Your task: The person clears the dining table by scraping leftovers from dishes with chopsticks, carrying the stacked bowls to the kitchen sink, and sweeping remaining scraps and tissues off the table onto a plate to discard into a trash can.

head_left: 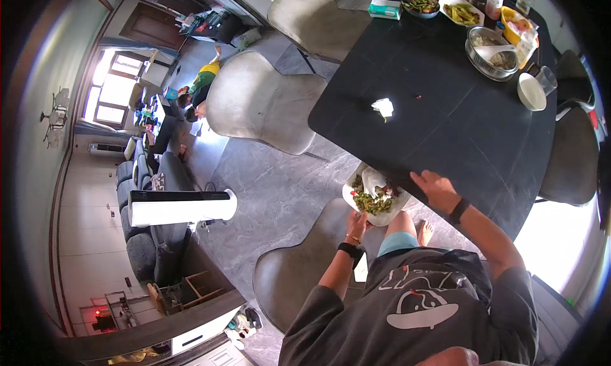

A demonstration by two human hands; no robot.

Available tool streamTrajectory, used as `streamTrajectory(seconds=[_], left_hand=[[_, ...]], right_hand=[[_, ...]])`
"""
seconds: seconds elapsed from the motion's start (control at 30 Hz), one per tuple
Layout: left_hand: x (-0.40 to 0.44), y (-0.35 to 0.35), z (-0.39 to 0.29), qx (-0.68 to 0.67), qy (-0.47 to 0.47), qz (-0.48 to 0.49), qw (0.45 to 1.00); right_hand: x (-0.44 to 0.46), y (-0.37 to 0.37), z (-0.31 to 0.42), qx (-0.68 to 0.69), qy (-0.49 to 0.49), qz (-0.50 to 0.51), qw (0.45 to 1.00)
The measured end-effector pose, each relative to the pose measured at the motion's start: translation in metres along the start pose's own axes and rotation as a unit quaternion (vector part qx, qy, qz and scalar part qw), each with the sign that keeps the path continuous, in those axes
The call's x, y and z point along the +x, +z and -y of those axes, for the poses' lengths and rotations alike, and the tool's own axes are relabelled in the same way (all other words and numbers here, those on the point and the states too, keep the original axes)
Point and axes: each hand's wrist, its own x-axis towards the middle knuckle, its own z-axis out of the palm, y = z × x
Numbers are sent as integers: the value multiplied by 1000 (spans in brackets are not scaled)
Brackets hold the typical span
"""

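My left hand grips the near rim of a white dish, held just below the table's edge. Chopped green and red food scraps fill it, with a crumpled white tissue on top. My right hand is at the edge of the dark table, fingers stretched out and nothing seen in them. Farther in on the tabletop lies another crumpled tissue, with a small dark red scrap to its right.
At the table's far end stand a plate of green vegetables, a glass bowl with a white spoon, a white bowl and a tissue pack. Grey chairs flank the table. Two people are on the floor far left.
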Motion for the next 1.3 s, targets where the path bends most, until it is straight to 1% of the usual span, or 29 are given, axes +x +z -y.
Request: streamTrajectory(seconds=[0.03, 0.1, 0.13, 0.17, 0.2, 0.23, 0.3, 0.33, 0.4, 0.43, 0.5, 0.53, 0.6, 0.67, 0.7, 0.73, 0.77, 0.83, 0.87, 0.93, 0.97, 1.0, 1.1, 1.13, 1.2, 1.23, 1.3], left_hand=[[0, -2, -2, -2, -5, 4, 1000], [-1, -2, -9, 12, 0, 9, 1000], [0, -3, -13, 26, 4, 14, 1000], [3, -6, -14, 27, 5, 15, 1000], [5, -11, -13, 24, 7, 16, 1000], [7, -15, -13, 22, 9, 16, 1000], [10, -22, -16, 15, 6, 22, 1000], [13, -26, -20, 8, 4, 28, 1000], [24, -35, -25, 23, 3, 28, 999], [27, -39, -27, 15, -5, 27, 1000], [38, -43, -36, 11, -17, 27, 999], [42, -43, -43, 13, -18, 22, 1000], [50, -47, -54, 18, -24, 19, 999], [61, -53, -64, 42, -46, 56, 996], [68, -57, -62, 45, -47, 58, 996], [77, -62, -58, 65, -64, 85, 992], [84, -68, -53, 84, -82, 112, 987], [79, -51, -70, 84, -78, 110, 987], [77, -44, -78, 82, -72, 105, 988], [82, -44, -77, 106, -67, 125, 984], [85, -43, -73, 117, -48, 113, 985], [87, -41, -72, 129, -27, 102, 986], [88, -39, -70, 159, -12, 102, 982], [88, -37, -69, 159, -11, 102, 982], [85, -36, -66, 71, -30, 129, 989], [84, -39, -61, 70, -29, 126, 989], [84, -45, -51, 138, 11, 136, 981]], right_hand=[[3, -11, -9, 27, 18, 4, 999], [5, -8, -52, 68, 39, -122, 989], [5, -16, -72, -14, 49, -183, 982], [0, -22, -93, -5, 195, -126, 973], [-5, -24, -120, -15, 258, -163, 952], [-14, -22, -152, -31, 315, -174, 932], [-34, -18, -213, -86, 414, -158, 892], [-37, -18, -231, -106, 446, -146, 877], [-24, -28, -238, -145, 470, -131, 861], [-14, -29, -236, -144, 472, -130, 860], [15, -28, -232, -128, 386, -128, 904], [36, -27, -227, -115, 341, -143, 922], [78, -33, -200, -69, 290, -140, 944], [119, -33, -177, -86, 287, -80, 951], [131, -29, -171, -73, 250, -79, 962], [143, -26, -165, -59, 213, -78, 972], [152, -24, -158, -59, 217, -78, 971], [166, -25, -141, -34, 134, 2, 990], [169, -26, -135, -34, 138, 4, 990], [172, -30, -123, -29, 107, 67, 992], [171, -33, -117, -46, 105, 93, 989], [168, -34, -111, -48, 106, 91, 989], [153, -32, -96, -23, 35, 120, 992], [147, -30, -91, -23, 35, 120, 992], [135, -26, -77, -26, 0, 116, 993], [128, -23, -69, -37, -11, 103, 994], [116, -17, -51, -31, -31, 104, 994]])
